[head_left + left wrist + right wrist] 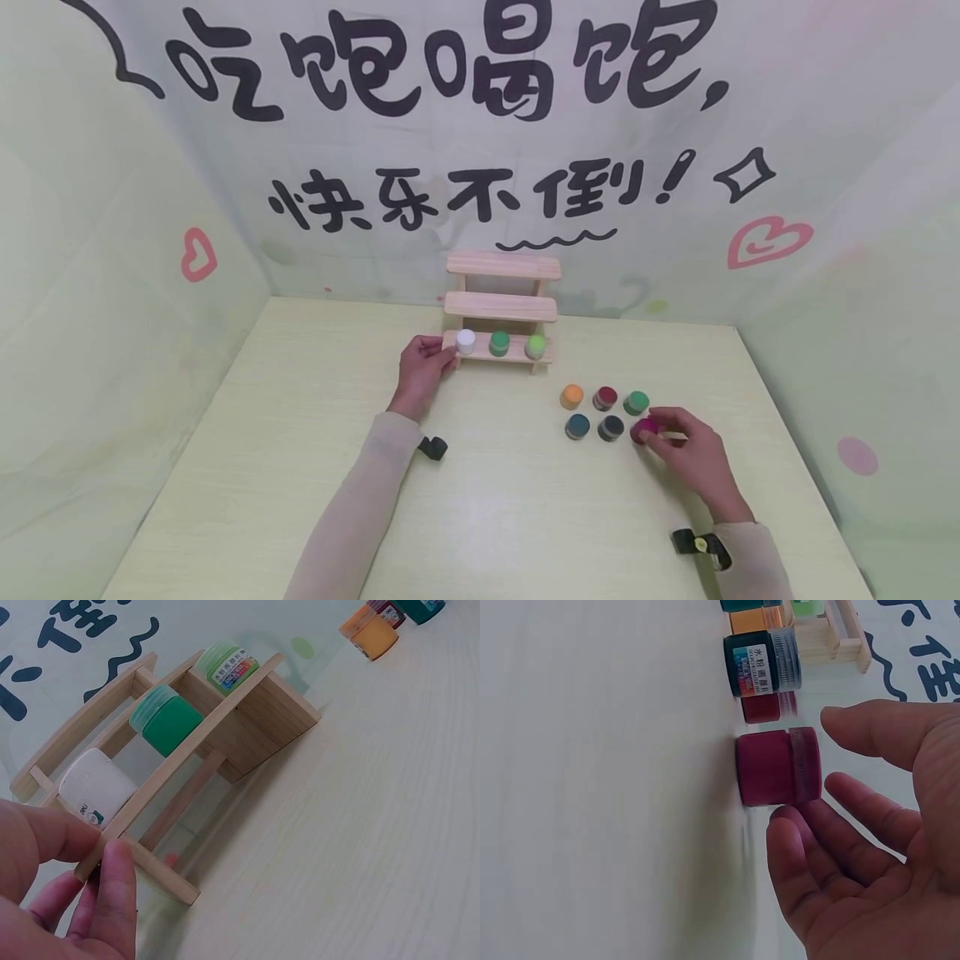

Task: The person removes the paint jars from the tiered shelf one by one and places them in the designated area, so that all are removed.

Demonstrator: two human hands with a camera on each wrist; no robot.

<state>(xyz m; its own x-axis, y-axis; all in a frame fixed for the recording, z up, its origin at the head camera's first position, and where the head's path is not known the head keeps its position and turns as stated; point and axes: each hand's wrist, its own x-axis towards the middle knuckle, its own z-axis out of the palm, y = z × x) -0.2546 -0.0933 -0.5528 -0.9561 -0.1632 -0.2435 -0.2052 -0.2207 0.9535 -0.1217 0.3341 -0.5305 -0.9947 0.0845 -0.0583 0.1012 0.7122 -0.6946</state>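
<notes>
At its lowest step's left end, the small wooden tiered shelf is pinched by my left hand, thumb and fingers on the board. That step carries a white paint jar, a green paint jar and a light green paint jar. On the table, my right hand reaches around a magenta paint jar. In the right wrist view the thumb stands apart from the lid, and the curved fingers lie close below it. Whether a fingertip touches the jar is hard to tell.
Beside the magenta jar stand an orange jar, a dark red jar, another green jar, a teal jar and a dark jar. A printed cloth backdrop rises behind the shelf, with cloth walls at both sides.
</notes>
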